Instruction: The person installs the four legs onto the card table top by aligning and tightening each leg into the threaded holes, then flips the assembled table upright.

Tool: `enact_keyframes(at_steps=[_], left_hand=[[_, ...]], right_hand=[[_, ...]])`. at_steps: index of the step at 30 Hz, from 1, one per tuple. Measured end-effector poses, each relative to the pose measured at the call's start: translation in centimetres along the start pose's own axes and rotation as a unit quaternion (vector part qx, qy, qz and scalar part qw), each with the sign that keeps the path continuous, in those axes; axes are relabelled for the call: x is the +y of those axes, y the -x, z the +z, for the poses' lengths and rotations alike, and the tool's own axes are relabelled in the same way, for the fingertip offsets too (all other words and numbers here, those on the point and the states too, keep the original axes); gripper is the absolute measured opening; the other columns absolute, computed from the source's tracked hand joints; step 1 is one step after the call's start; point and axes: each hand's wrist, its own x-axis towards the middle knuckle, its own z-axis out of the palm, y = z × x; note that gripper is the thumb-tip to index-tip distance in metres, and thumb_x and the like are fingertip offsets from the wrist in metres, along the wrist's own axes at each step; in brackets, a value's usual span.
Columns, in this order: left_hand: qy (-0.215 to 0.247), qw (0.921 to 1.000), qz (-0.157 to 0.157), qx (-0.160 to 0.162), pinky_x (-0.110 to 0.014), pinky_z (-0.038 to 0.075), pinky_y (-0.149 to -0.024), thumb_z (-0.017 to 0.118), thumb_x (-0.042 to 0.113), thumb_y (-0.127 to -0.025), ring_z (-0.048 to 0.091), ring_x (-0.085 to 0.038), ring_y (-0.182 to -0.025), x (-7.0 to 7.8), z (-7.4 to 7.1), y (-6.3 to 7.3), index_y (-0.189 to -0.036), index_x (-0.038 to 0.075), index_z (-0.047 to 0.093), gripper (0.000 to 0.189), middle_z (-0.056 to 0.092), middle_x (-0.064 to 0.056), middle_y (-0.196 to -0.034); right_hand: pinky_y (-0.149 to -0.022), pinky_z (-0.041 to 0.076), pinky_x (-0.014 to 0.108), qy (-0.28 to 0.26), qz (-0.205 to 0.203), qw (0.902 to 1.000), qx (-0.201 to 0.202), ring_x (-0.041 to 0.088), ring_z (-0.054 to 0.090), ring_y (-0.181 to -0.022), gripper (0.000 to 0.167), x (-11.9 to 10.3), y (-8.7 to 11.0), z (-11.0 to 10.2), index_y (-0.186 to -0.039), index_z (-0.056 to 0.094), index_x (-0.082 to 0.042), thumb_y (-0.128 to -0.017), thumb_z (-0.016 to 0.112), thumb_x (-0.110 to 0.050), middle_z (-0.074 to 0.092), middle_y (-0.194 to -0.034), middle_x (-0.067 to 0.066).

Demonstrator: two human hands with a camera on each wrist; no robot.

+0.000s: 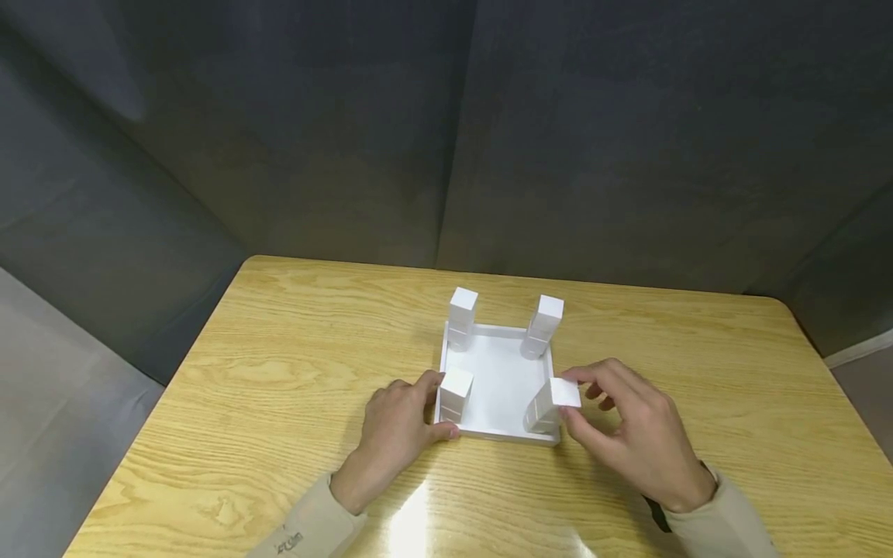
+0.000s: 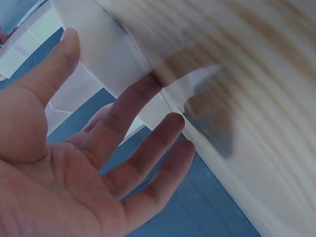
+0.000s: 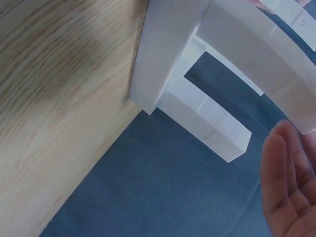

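A shallow white square tray (image 1: 497, 381) lies on the table with a stack of white blocks standing at each corner. My left hand (image 1: 394, 425) holds the tray's front left corner, thumb along the front wall and index finger at the left side, beside the front left stack (image 1: 455, 395). At the front right stack (image 1: 544, 411), my right hand (image 1: 640, 432) pinches the top block (image 1: 565, 392) between thumb and index finger. That stack leans outward in the head view. Its upper end meets the fingertips in the right wrist view, where the thumb is mostly hidden.
Two more stacks, the back left (image 1: 462, 319) and back right (image 1: 542, 327), rise from the far corners. Wooden table (image 1: 300, 349) surrounds the tray. A dark curtain (image 1: 446, 139) hangs behind the table's far edge.
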Motion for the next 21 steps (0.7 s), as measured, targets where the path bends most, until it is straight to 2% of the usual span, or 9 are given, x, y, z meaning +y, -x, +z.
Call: enact_keyframes(at_steps=[3,6,10,18,21], left_hand=[[0.0,1.0,0.001,0.001,-0.053,0.057,-0.088,0.1,0.036,-0.073,0.073,-0.035,-0.098,-0.01,0.03,0.02,-0.137,0.002,0.07,0.078,0.079,-0.014,-0.112],[0.0,1.0,0.002,0.001,-0.053,0.057,-0.088,0.1,0.036,-0.073,0.073,-0.034,-0.098,-0.03,0.04,0.03,-0.137,0.002,0.069,0.078,0.078,-0.013,-0.111],[0.0,1.0,0.004,0.001,-0.054,0.057,-0.088,0.1,0.037,-0.073,0.073,-0.034,-0.098,-0.04,0.01,0.03,-0.137,0.002,0.069,0.079,0.079,-0.013,-0.111],[-0.001,1.0,0.004,0.001,-0.053,0.057,-0.088,0.1,0.037,-0.074,0.073,-0.033,-0.096,-0.07,-0.02,0.02,-0.137,0.003,0.069,0.078,0.078,-0.011,-0.105],[0.0,1.0,0.004,0.001,-0.054,0.057,-0.088,0.1,0.037,-0.074,0.073,-0.033,-0.096,-0.08,0.02,0.03,-0.136,0.003,0.07,0.077,0.077,-0.011,-0.102]], right_hand=[[-0.067,0.057,0.022,-0.001,0.003,1.0,0.003,0.012,0.067,-0.077,0.027,0.0,0.06,0.06,-0.115,0.075,-0.011,-0.099,0.072,-0.033,0.075,-0.1,-0.007],[-0.066,0.057,0.021,0.002,0.004,1.0,0.007,0.012,0.066,-0.074,0.041,-0.02,0.08,0.15,-0.115,0.075,-0.011,-0.106,0.067,-0.049,0.074,-0.097,-0.007],[-0.067,0.055,0.019,0.007,0.004,0.9999,0.007,0.012,0.066,-0.072,0.051,-0.08,0.1,0.29,-0.117,0.075,-0.012,-0.107,0.06,-0.06,0.071,-0.094,-0.009],[-0.064,0.051,0.019,-0.001,-0.013,0.9998,-0.017,0.007,0.06,-0.074,0.05,-0.09,0.12,0.26,-0.13,0.079,-0.016,-0.109,0.059,-0.057,0.066,-0.096,-0.011],[-0.062,0.051,0.021,-0.002,-0.017,0.9995,-0.025,0.008,0.06,-0.075,0.037,-0.03,0.22,0.2,-0.132,0.077,-0.015,-0.106,0.072,-0.041,0.065,-0.096,-0.01]])
